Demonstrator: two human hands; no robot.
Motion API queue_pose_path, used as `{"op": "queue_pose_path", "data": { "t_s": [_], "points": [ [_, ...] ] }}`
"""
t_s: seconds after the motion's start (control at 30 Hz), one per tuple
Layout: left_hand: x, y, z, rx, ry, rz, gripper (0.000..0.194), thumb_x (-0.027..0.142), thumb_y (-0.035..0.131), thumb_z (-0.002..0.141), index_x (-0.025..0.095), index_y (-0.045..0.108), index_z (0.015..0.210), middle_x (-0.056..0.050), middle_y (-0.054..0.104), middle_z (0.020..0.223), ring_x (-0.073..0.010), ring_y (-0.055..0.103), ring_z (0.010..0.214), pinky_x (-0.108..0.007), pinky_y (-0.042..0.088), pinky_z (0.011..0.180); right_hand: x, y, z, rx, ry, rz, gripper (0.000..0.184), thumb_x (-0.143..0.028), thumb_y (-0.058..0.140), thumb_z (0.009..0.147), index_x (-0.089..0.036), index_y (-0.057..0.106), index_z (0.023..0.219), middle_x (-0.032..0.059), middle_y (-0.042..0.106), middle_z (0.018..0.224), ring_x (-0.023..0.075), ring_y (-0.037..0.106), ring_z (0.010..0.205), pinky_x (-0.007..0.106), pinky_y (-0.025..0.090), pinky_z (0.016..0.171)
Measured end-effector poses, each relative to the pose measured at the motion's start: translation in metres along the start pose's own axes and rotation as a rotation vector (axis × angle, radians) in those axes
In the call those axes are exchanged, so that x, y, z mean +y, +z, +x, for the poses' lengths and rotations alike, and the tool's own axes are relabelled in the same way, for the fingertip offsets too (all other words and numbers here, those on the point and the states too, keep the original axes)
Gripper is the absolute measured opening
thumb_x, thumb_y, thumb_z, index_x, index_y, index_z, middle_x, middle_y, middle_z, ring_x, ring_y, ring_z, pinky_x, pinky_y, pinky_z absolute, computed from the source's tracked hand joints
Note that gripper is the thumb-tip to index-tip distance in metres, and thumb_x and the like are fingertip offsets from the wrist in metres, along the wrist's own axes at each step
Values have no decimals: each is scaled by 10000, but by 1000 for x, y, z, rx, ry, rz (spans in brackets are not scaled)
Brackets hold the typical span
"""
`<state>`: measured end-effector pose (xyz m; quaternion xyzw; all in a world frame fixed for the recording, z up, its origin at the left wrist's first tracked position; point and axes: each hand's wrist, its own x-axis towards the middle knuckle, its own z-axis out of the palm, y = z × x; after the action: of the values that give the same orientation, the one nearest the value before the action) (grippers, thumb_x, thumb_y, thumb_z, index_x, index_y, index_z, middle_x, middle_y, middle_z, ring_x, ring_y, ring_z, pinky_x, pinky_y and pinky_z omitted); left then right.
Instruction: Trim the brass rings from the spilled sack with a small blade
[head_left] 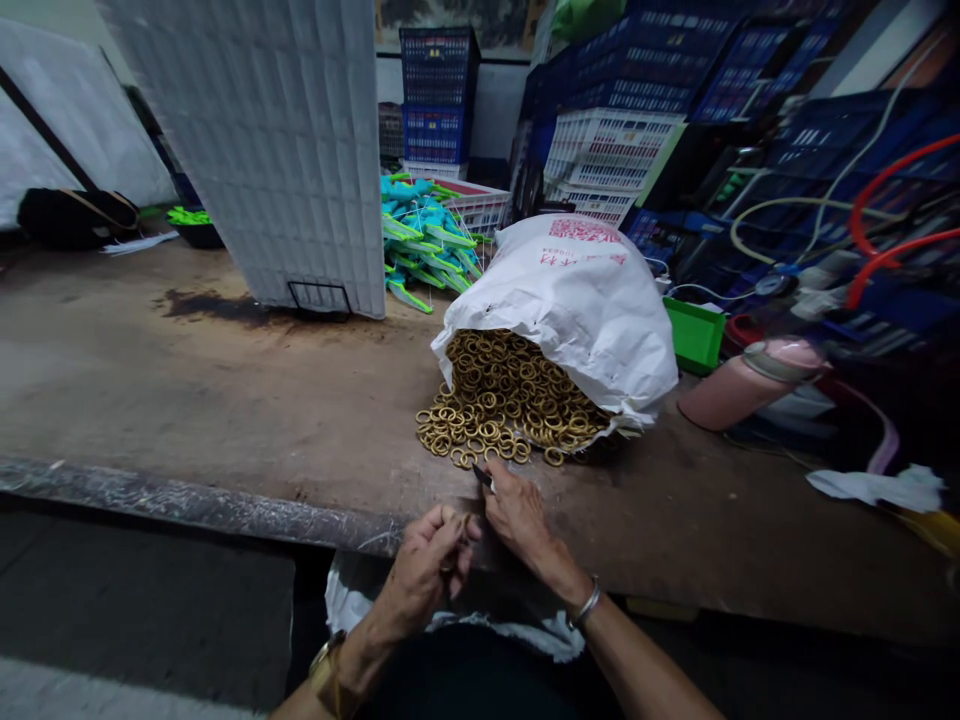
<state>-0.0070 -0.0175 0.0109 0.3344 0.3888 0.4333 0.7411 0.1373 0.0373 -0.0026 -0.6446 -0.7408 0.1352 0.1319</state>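
Observation:
A white woven sack (570,290) lies on its side on the wooden table, its mouth towards me. Brass-coloured rings (502,390) fill the opening and spill onto the tabletop. My left hand (429,560) is closed at the table's front edge, with a ring (466,521) pinched between thumb and fingers. Just to its right, my right hand (519,512) grips a small knife (482,476) whose dark, pointed blade reaches towards the nearest spilled rings. The knife's handle is mostly hidden in my fingers.
A tall white ribbed panel (300,150) stands on the wooden table (225,400). Behind are turquoise and green plastic pieces (424,240) and stacked crates (439,100). On the right are a green tray (694,335), a pink bottle (750,385) and orange hoses (870,240).

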Motion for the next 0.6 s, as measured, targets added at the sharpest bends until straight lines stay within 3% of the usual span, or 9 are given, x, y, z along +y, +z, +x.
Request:
{"op": "queue_pose_path", "data": {
  "t_s": [0.13, 0.3, 0.4, 0.5, 0.6],
  "points": [
    [6, -2, 4, 92, -31, -181, 194, 322, 587, 730, 148, 514, 685, -24, 584, 704, -60, 433, 445, -162, 279, 342, -7, 0, 16, 17, 5, 32, 290, -152, 436, 784, -202, 480, 1066, 36, 639, 845, 151, 575, 723, 225, 293, 577],
    [10, -10, 6, 66, -154, -372, 169, 257, 591, 709, 176, 539, 848, 5, 573, 659, -67, 460, 444, -156, 297, 364, -13, -4, 27, -39, 0, -23, 182, -229, 434, 835, -225, 509, 1001, 32, 646, 804, 157, 588, 720, 227, 288, 585],
    [11, -13, 10, 75, -198, -457, 183, 305, 610, 706, 140, 553, 759, -3, 559, 668, -69, 497, 506, -155, 339, 404, -9, -1, 29, -17, 12, 5, 176, -270, 462, 826, -223, 500, 991, 27, 644, 769, 158, 582, 676, 229, 282, 564],
    [13, -14, 16, 137, -169, -437, 227, 321, 645, 684, 139, 512, 660, -8, 562, 682, -77, 522, 547, -158, 364, 424, -2, 5, 27, 19, -16, 73, 148, -238, 464, 807, -212, 500, 947, 18, 624, 746, 154, 565, 654, 225, 294, 558],
    [15, -10, 22, 179, -91, -317, 253, 330, 682, 650, 162, 503, 708, 13, 554, 672, -79, 523, 536, -151, 356, 403, 4, 8, 18, 38, -78, 193, 107, -203, 437, 792, -208, 497, 880, 4, 587, 708, 141, 531, 624, 219, 318, 564]
  ]
}}
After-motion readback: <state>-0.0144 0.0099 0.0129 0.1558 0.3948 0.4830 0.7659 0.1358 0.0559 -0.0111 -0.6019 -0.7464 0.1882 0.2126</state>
